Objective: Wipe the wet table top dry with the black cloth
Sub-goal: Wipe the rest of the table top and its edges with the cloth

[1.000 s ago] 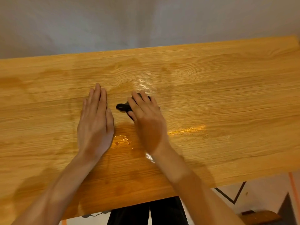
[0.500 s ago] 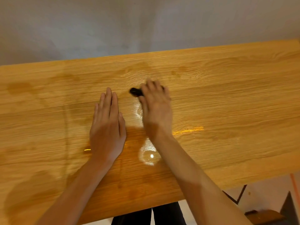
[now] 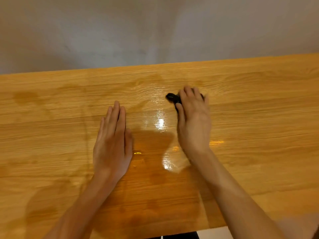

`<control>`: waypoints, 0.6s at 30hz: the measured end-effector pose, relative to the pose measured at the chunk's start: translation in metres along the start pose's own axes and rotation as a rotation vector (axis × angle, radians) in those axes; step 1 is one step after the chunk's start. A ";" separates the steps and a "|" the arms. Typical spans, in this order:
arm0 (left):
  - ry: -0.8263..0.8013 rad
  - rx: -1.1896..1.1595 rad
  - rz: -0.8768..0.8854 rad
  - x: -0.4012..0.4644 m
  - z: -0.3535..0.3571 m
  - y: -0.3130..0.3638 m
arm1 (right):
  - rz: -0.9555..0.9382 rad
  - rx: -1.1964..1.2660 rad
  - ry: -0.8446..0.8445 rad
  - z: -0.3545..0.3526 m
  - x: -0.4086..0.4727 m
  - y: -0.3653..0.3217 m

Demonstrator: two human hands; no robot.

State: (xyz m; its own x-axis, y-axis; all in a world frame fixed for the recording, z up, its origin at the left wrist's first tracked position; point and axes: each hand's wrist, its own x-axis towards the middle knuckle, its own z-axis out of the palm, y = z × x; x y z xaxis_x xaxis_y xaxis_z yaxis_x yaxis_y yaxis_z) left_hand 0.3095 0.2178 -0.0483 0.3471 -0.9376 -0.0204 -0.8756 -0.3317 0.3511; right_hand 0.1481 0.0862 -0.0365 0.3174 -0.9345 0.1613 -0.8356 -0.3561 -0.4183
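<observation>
While the right hand (image 3: pixel 193 121) presses the black cloth (image 3: pixel 173 98) under flat fingers, wet sheen lies between it and the flat, empty left hand (image 3: pixel 113 144).

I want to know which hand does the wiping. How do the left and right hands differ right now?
The left hand lies flat with straight fingers held together, holding nothing; the right hand presses on the black cloth. The left hand is nearer the person; the right hand reaches farther across the table top. Both face palm down.
</observation>
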 end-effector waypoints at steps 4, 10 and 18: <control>0.014 -0.091 0.011 -0.003 -0.002 0.002 | -0.287 -0.003 -0.086 0.022 0.008 -0.023; 0.013 -0.103 -0.007 -0.005 -0.003 0.003 | -0.034 0.018 -0.079 -0.050 0.023 0.095; 0.004 -0.134 -0.036 0.007 -0.015 0.010 | -0.194 -0.083 -0.034 0.017 0.024 -0.013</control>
State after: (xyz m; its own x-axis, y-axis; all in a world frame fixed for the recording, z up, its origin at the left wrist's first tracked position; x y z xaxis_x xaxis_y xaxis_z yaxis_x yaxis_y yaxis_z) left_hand 0.3080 0.2099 -0.0310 0.3786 -0.9250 -0.0315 -0.8101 -0.3477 0.4721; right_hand 0.1740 0.0688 -0.0420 0.4892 -0.8487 0.2010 -0.7912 -0.5288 -0.3071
